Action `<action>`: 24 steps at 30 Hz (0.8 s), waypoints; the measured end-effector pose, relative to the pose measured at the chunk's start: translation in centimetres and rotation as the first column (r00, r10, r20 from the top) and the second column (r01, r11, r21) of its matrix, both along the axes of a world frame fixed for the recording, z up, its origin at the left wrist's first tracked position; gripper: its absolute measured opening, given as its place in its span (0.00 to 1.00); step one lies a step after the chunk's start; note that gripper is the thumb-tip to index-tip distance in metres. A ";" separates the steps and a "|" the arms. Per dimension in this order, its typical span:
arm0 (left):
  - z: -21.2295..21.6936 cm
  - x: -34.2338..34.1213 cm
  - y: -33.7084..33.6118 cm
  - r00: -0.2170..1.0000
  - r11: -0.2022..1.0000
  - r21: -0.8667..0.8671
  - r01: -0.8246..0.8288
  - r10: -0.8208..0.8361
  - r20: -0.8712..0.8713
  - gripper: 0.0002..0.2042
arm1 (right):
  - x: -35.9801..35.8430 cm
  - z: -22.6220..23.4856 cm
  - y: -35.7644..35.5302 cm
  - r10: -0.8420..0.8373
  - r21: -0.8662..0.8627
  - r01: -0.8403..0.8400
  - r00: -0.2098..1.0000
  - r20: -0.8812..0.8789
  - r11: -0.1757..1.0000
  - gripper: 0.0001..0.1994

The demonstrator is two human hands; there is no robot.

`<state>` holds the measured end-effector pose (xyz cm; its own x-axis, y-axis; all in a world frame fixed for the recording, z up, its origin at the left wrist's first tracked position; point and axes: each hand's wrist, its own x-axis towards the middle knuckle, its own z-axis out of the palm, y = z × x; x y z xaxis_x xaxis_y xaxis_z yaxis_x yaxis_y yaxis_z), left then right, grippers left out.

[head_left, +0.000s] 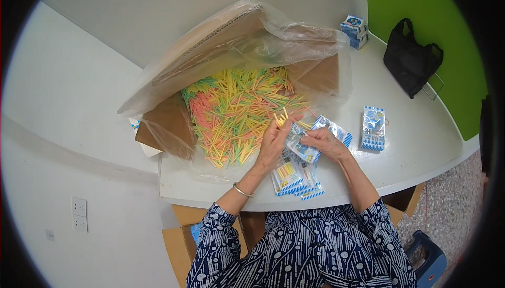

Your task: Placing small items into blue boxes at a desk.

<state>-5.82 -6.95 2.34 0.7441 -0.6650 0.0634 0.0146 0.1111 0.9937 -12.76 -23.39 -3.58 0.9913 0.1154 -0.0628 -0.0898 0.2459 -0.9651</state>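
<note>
My left hand [274,140] is closed round a few thin pale yellow sticks [282,117], whose ends poke up past the fingers. Against it lies a small clear packet with blue-and-white print [303,150], pinched by my right hand [325,144]. Just below both hands, filled packets [288,177] overlap on the table; yellow and pink sticks show through one. Behind the right hand rests another packet [336,129]. Ahead and to the left, a heap of loose yellow, green and pink sticks [242,114] fills an opened carton lined with clear plastic.
The carton's raised flap [205,38] leans at the back left. A pile of packets [373,129] sits right on the white table [410,154]. Small blue-and-white boxes [355,31] and a black bag [410,59] stand farther back. A blue stool [428,259] is below right.
</note>
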 end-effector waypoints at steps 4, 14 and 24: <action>0.0 0.6 0.8 0.996 0.998 0.002 0.070 -0.070 0.059 0.14 | 0.1 -0.3 0.3 -0.031 0.063 0.030 0.999 0.012 0.998 0.13; 1.0 0.5 1.6 0.479 0.888 0.386 -0.249 -0.233 0.846 0.18 | 0.1 0.5 0.6 -0.053 0.193 0.037 0.996 0.073 0.980 0.18; 1.5 1.4 1.2 0.938 0.957 0.291 0.015 -0.114 0.327 0.15 | -0.3 1.5 0.7 -0.049 0.051 0.045 0.996 0.080 0.998 0.12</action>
